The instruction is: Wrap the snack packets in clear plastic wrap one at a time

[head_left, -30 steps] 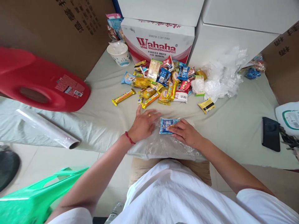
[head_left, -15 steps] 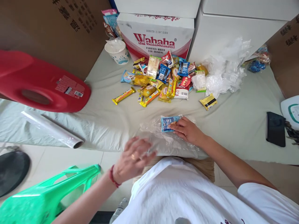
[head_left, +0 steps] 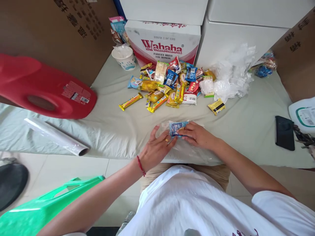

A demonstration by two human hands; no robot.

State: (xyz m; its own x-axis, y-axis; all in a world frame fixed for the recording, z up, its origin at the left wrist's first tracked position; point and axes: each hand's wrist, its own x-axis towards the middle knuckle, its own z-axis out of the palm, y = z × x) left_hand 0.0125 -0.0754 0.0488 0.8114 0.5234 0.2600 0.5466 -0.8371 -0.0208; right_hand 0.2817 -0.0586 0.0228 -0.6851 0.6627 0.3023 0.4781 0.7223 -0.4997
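Note:
A small blue snack packet (head_left: 174, 128) lies on a clear plastic bag or sheet (head_left: 190, 151) near the front of the cloth-covered surface. My right hand (head_left: 202, 135) grips the packet's right end, its fingertips over the wrapper. On the left, my left hand (head_left: 157, 147) rests on the plastic with its fingers spread, fingertips close to the packet's lower left edge. Whether they touch the packet I cannot tell. Beyond both hands is a pile of wrapped snacks (head_left: 170, 77). A yellow stick-shaped snack (head_left: 130, 101) and a gold packet (head_left: 216, 106) lie apart from it.
A red jug (head_left: 81, 98) and a roll of film (head_left: 55, 136) lie left. Behind the snacks stand a paper cup (head_left: 125, 59) and a Wahaha carton (head_left: 163, 41). Crumpled clear bags (head_left: 228, 77) and a black phone (head_left: 284, 132) are right. A green stool (head_left: 49, 203) stands below.
My left hand has moved right and forward, from above the front edge onto the plastic beside the packet. My right hand stays on the packet. The view has shifted slightly.

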